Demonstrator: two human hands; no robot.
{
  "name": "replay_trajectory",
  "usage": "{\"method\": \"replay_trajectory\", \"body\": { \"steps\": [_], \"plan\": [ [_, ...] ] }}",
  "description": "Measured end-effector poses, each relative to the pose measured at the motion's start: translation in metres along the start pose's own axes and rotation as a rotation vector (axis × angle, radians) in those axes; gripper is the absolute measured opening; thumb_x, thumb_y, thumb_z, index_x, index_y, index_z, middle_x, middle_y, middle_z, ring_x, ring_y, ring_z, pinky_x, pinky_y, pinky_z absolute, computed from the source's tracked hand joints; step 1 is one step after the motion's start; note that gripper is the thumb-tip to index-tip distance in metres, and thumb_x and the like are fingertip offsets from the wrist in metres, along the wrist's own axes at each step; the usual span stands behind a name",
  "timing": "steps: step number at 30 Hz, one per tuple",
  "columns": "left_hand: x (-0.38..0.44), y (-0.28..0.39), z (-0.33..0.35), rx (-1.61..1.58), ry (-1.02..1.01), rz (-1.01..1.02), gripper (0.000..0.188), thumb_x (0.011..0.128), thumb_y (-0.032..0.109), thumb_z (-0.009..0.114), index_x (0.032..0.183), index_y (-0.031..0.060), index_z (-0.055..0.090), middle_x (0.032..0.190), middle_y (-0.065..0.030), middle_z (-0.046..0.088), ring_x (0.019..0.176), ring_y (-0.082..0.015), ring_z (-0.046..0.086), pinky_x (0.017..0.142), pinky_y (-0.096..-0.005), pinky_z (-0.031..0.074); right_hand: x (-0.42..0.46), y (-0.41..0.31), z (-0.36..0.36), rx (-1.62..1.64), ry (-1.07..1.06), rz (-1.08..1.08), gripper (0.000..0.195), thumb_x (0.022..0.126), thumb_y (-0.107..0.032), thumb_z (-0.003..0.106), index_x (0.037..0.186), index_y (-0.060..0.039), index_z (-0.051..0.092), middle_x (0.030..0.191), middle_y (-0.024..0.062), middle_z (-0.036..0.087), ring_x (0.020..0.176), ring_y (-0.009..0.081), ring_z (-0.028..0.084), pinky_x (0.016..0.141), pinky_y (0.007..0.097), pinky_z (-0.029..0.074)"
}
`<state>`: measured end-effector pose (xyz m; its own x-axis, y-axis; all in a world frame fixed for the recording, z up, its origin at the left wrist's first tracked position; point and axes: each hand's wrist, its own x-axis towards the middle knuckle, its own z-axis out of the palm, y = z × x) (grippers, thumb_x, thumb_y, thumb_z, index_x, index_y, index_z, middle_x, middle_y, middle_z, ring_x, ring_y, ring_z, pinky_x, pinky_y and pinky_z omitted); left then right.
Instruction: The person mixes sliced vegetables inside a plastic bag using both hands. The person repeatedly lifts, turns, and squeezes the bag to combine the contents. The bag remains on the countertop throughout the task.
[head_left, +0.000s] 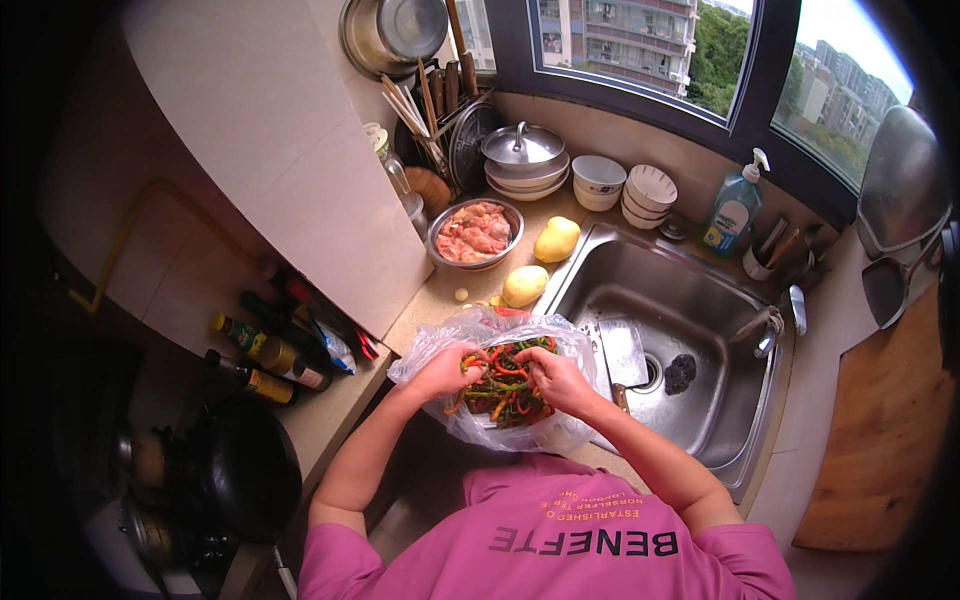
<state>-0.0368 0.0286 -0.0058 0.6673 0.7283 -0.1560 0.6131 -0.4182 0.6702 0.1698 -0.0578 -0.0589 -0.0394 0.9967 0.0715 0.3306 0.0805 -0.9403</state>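
An opened clear plastic bag (427, 341) lies on the counter in front of me, full of red, orange and green chili peppers (510, 386). At the bag's left side, my left hand (446, 373) has a few orange-red peppers (472, 363) between its fingers. My right hand (559, 379) reaches in from the right, its thumb and fingertips pinched at a red chili pepper (511, 369). Beyond the bag rest two peeled potatoes, one nearer (525, 286) and one farther (556, 239). Raw meat pieces (474, 232) fill a metal bowl (517, 244) at the back left.
Right of the bag, a steel sink (712, 315) holds a cleaver (622, 352) and a dark scrubber (681, 373). A soap bottle (733, 210), stacked bowls (649, 195) and lidded plates (525, 169) line the window. Sauce bottles (274, 356) and a wok (247, 469) stand left.
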Motion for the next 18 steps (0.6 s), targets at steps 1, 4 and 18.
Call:
{"method": "replay_trajectory", "body": {
  "steps": [1, 4, 18],
  "plan": [
    [-0.001, -0.007, -0.001, 0.031, 0.027, 0.003, 0.024, 0.076, 0.021, 0.065, 0.096, 0.0081, 0.066, 0.085, -0.0151, 0.065, 0.082, -0.0274, 0.062, 0.077, -0.0367, 0.048, -0.001, -0.003, -0.001, -0.134, 0.004, -0.105, 0.018, 0.091, -0.011, 0.047, 0.103, -0.0035, 0.058, 0.080, 0.0114, 0.062, 0.067, 0.0205, 0.060, 0.064, 0.0311, 0.048],
    [-0.004, -0.015, -0.007, 0.085, 0.038, -0.060, 0.032, 0.075, 0.023, 0.065, 0.103, 0.0071, 0.064, 0.095, -0.0142, 0.065, 0.092, -0.0249, 0.060, 0.083, -0.0350, 0.046, -0.001, -0.019, -0.008, -0.392, -0.106, -0.101, 0.022, 0.089, -0.018, 0.048, 0.107, -0.0110, 0.060, 0.081, 0.0147, 0.065, 0.072, 0.0305, 0.064, 0.064, 0.0419, 0.049],
    [-0.007, -0.020, -0.031, 0.214, 0.136, -0.078, 0.047, 0.073, 0.025, 0.066, 0.115, 0.0083, 0.055, 0.105, -0.0188, 0.059, 0.099, -0.0338, 0.056, 0.085, -0.0418, 0.045, 0.019, -0.038, 0.008, -0.794, -0.722, 0.048, 0.027, 0.081, -0.024, 0.049, 0.101, -0.0201, 0.067, 0.083, 0.0126, 0.066, 0.079, 0.0310, 0.064, 0.070, 0.0419, 0.051]
  ]
}}
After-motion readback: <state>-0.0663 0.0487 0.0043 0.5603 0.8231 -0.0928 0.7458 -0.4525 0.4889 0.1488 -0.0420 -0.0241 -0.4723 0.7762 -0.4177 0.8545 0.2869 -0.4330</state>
